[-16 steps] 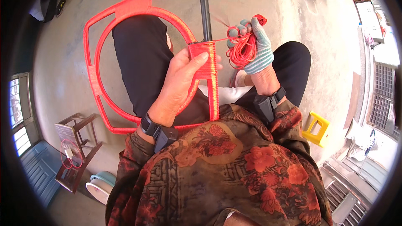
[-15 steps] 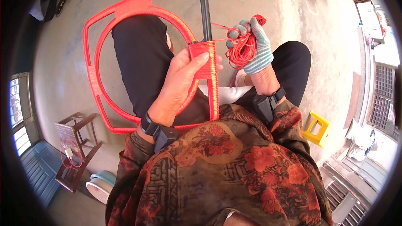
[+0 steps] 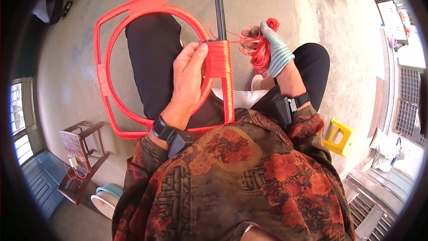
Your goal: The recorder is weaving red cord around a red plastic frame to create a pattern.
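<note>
A squarish metal frame (image 3: 220,15) with a ring inside it rests across my lap. Red cord covers most of it, while the far right corner shows bare black tube. My bare left hand (image 3: 186,78) is closed on the frame, thumb and fingers pinching the ring beside the broad wrapped band (image 3: 220,62). My right hand (image 3: 277,53), in a striped grey-green glove, grips a looped bundle of red cord (image 3: 262,53). Thin strands run from the bundle to the band's upper edge. The gloved fingers are partly hidden behind the cord.
A dark wooden stool (image 3: 84,151) with a red ring on it stands at the left, near pale basins (image 3: 107,198). A yellow plastic stool (image 3: 339,137) is at my right. My knees flank the work above the concrete floor (image 3: 285,0).
My left hand has shifted left and up, its thumb moving from the wrapped band to the ring beside it. The right hand has turned slightly, still with the cord.
</note>
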### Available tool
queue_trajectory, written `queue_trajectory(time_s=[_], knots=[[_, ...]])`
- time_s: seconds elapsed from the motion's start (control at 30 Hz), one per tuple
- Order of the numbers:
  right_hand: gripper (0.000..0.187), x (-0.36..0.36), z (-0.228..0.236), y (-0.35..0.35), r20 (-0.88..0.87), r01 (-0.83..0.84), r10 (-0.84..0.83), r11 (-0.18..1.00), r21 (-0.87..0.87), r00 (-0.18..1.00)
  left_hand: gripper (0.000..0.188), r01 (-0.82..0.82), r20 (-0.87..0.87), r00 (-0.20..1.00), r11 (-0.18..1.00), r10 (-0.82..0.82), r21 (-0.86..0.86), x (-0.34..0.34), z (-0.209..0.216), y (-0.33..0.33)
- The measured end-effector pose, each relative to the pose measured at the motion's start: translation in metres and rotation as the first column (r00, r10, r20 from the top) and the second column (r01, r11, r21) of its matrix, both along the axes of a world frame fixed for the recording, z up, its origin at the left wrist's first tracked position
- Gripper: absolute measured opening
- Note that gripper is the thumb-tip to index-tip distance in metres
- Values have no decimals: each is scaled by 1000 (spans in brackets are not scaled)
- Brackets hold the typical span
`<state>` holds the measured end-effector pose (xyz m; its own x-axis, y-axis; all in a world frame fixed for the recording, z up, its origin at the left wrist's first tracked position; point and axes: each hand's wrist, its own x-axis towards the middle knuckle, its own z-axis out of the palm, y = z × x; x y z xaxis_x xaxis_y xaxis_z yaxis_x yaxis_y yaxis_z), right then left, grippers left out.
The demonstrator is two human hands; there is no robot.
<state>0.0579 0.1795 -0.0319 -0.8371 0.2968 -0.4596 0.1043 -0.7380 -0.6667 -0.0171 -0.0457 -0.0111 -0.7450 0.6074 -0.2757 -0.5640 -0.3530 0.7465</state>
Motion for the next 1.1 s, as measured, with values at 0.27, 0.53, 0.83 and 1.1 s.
queue_trajectory(time_s=[0.27, 0.53, 0.83, 1.1], knots=[[32, -7, 32, 16, 233, -64, -319, 462, 884, 919, 28, -108, -45, 994, 990, 104, -95, -2, 3, -1], [38, -37, 85, -71, -13, 376, 448, -734, 565, 894, 40, -281, -364, 891, 959, 270, 25, 2, 12, -2], [24, -24, 54, -27, 167, -226, 160, 501, 835, 973, 24, -196, -169, 968, 979, 185, -54, -4, -6, -2], [34, -33, 16, -42, -18, -370, 557, 574, 731, 830, 19, -126, -87, 990, 980, 114, -153, 1, -4, 2]])
